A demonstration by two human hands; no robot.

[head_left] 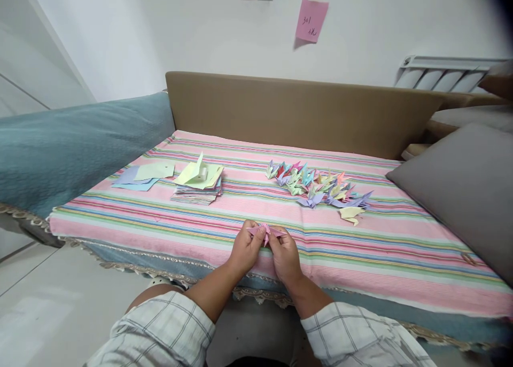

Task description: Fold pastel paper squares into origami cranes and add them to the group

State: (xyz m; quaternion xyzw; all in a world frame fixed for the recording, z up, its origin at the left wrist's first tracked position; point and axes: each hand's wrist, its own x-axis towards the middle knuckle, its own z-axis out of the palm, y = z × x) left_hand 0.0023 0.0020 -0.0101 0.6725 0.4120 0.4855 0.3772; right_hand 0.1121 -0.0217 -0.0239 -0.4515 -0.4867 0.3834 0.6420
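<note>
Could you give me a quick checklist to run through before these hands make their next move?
1. Left hand holding the pink folded paper: ok.
2. Right hand holding its other side: ok.
3. Folded paper birds clear of both hands: ok.
4. Paper stack neatly squared: not ok, a top sheet sticks up.
5. Pink paper's creases crisp: cannot tell, small and partly covered by fingers.

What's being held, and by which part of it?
A pink folded paper: the left hand pinches its left wing near the middle, the right hand its right wing.
</note>
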